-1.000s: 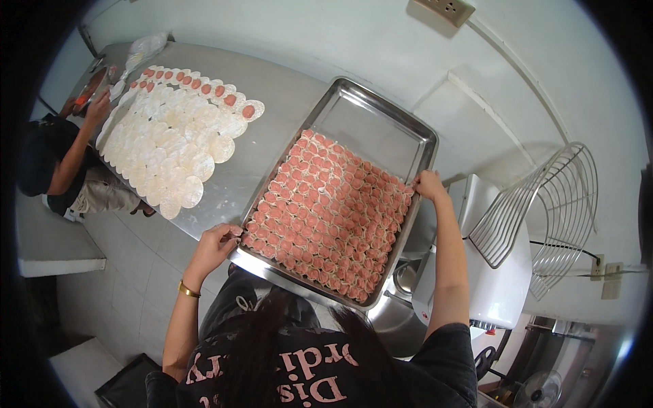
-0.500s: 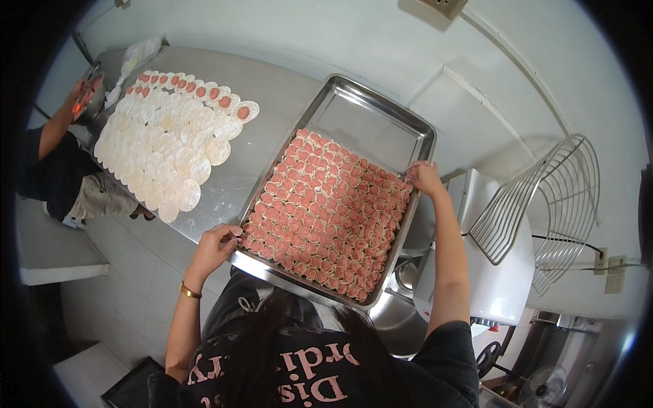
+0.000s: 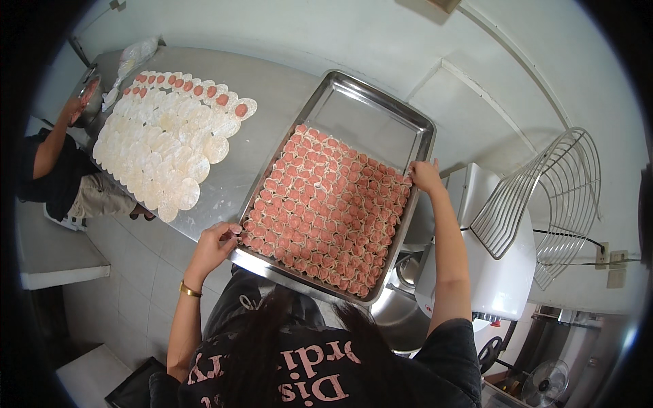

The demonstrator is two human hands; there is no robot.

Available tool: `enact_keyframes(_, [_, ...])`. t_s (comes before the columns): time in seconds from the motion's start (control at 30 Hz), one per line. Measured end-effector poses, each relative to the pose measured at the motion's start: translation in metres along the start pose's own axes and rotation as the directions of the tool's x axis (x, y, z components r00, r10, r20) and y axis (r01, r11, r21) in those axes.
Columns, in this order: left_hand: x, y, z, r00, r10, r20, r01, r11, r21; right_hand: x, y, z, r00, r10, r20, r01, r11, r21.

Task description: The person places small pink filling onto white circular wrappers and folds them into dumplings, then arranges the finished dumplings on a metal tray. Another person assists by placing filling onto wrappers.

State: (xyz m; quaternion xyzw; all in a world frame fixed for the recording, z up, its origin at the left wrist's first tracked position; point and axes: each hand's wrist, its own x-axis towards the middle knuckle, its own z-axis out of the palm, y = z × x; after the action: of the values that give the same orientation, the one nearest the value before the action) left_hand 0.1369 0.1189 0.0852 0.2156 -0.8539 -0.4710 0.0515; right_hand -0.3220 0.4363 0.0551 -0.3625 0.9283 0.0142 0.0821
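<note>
A deep metal tray (image 3: pixel 381 121) lies slantwise in front of me, partly on the steel table. Close rows of small open-topped dumplings (image 3: pixel 325 212) with pink filling cover its nearer part, and bare metal shows at its far end. My left hand (image 3: pixel 213 247) is closed on the tray's rim by the near left corner, thumb and fingers pinched together. Across from it, my right hand (image 3: pixel 426 178) grips the right-hand rim, its thumb at the edge beside the dumplings. The fingers under that rim are partly hidden.
Overlapping round wrappers (image 3: pixel 156 146) cover the left of the steel table (image 3: pixel 272 81), some topped with pink filling. A co-worker's hand (image 3: pixel 73 107) is at a metal bowl (image 3: pixel 92 102) of filling. On my right stands a white mixer (image 3: pixel 500 272) with its wire guard (image 3: pixel 524 183) raised.
The tray and both my hands hold nearly the same place. The co-worker's hand at the bowl has shifted slightly. My view has tilted a little.
</note>
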Motion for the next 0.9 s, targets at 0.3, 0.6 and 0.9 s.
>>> enact_keyframes(0.3, [-0.005,-0.005,-0.003,0.999,-0.033,-0.011,0.033,0.999,-0.025,0.012,-0.002,0.008,0.998,0.033,0.06,-0.025,0.991,-0.135])
enact_keyframes(0.6, [0.0,-0.017,-0.014,0.992,-0.027,-0.123,0.022,0.999,-0.043,0.05,-0.09,-0.028,0.912,0.003,-0.409,0.203,0.864,0.461])
enact_keyframes(0.9, [0.001,-0.054,-0.068,0.964,-0.067,-0.258,0.041,0.994,-0.105,0.162,-0.335,0.02,0.955,0.048,-0.292,0.193,0.645,0.739])
